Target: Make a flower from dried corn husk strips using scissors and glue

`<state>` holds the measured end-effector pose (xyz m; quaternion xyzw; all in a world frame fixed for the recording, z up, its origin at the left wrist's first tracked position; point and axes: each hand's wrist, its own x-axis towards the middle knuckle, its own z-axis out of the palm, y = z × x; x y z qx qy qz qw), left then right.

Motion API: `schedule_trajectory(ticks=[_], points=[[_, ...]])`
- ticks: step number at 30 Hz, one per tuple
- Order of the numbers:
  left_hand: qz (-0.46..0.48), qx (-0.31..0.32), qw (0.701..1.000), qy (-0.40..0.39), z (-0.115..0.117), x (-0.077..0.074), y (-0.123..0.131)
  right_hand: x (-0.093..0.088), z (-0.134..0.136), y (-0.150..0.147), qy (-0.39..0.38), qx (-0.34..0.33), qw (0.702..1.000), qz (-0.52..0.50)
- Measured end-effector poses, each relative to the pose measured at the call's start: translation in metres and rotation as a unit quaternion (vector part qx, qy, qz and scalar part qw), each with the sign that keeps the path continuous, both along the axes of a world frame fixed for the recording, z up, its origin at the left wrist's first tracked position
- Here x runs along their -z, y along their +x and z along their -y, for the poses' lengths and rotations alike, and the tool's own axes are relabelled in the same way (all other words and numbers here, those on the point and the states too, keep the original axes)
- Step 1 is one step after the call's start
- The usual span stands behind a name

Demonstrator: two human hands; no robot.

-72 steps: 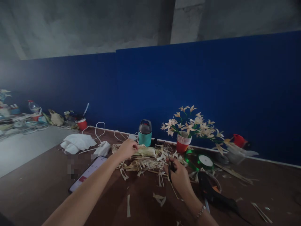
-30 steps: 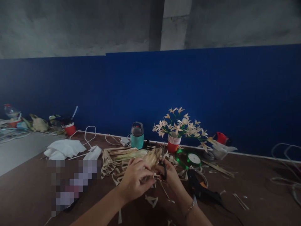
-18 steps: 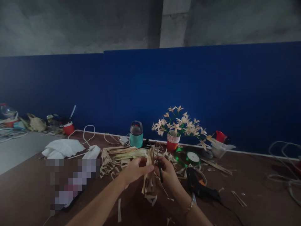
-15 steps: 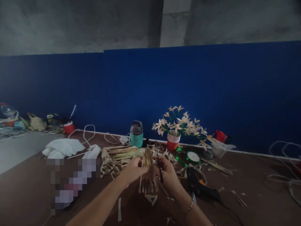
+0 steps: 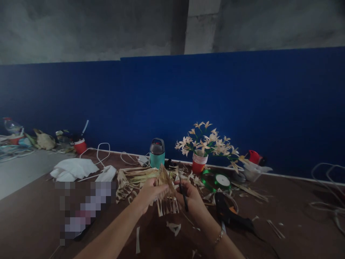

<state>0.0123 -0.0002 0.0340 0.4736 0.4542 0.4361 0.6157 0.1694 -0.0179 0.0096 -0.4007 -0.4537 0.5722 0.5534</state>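
A dried corn husk [image 5: 166, 198], its lower end cut into narrow strips, is gripped between the thumb and fingers of my left hand [image 5: 150, 193]. My right hand [image 5: 193, 199] is closed on a pair of dark scissors [image 5: 183, 195], with the blades pointing up and away. Its fingertips are close to the husk's right edge; whether they touch it I cannot tell. Beyond both hands lies a pile of husks [image 5: 129, 183], pale green and tan. A small cut scrap [image 5: 174, 228] rests on the brown table [image 5: 113, 237] below the held husk.
A red paper cup [image 5: 198, 163] holds husk flowers [image 5: 212, 140]. Beside it are a green ribbon spool [image 5: 222, 181] and a black glue gun [image 5: 231, 216] with a trailing cord. A teal bottle [image 5: 157, 158] stands at the back, white cloth [image 5: 74, 169] lies left, and a blue panel [image 5: 161, 93] rises behind.
The husk has shifted slightly left and turned, so its cut strips spread more visibly. My left hand has moved a little with it. My right hand has barely moved.
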Motion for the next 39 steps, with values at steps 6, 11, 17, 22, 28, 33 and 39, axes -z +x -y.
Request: schedule_trajectory(ticks=[6, 11, 17, 22, 28, 33, 39], points=[[0.03, 0.022, 0.999, 0.016, 0.003, -0.003, -0.002, -0.009, 0.001, 0.001, -0.022, 0.051, 0.997, -0.044], [0.031, 0.039, 0.998, 0.041, 0.001, 0.0, -0.003, -0.012, 0.001, 0.002, -0.034, 0.083, 0.995, -0.047], [0.027, 0.054, 0.996, 0.062, 0.001, 0.002, -0.006, -0.015, 0.002, 0.0, -0.032, 0.101, 0.993, -0.045], [-0.013, 0.015, 0.998, 0.065, -0.01, 0.001, -0.017, -0.014, 0.0, 0.005, -0.023, 0.135, 0.99, -0.031], [-0.188, -0.058, 0.976, 0.096, -0.056, -0.008, -0.047, -0.013, -0.002, 0.009, -0.029, 0.179, 0.983, -0.009], [-0.329, -0.026, 0.937, 0.118, -0.081, -0.012, -0.08, -0.013, -0.002, 0.009, -0.016, 0.174, 0.985, 0.0], [-0.499, 0.003, 0.844, 0.195, -0.068, -0.017, -0.112, -0.011, -0.002, 0.007, -0.036, 0.165, 0.986, -0.003]])
